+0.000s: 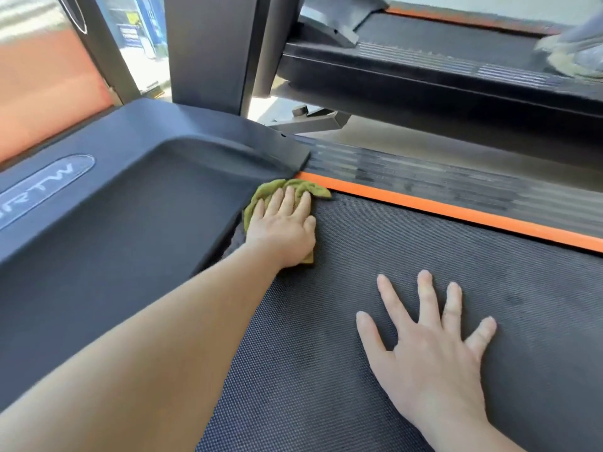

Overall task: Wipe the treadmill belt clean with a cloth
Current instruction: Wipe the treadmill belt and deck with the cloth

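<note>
Currently, a soft, light cloth [261, 194] is being pressed onto the belt [424, 243] under the left hand [280, 226], fingers straight. The right hand [434, 350] is being rested nearby, spread and holding nothing. The cloth is probably best held bunched under the palm.

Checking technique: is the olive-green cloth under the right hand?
No: the left hand presses the olive-green cloth; the right hand holds nothing.
</note>
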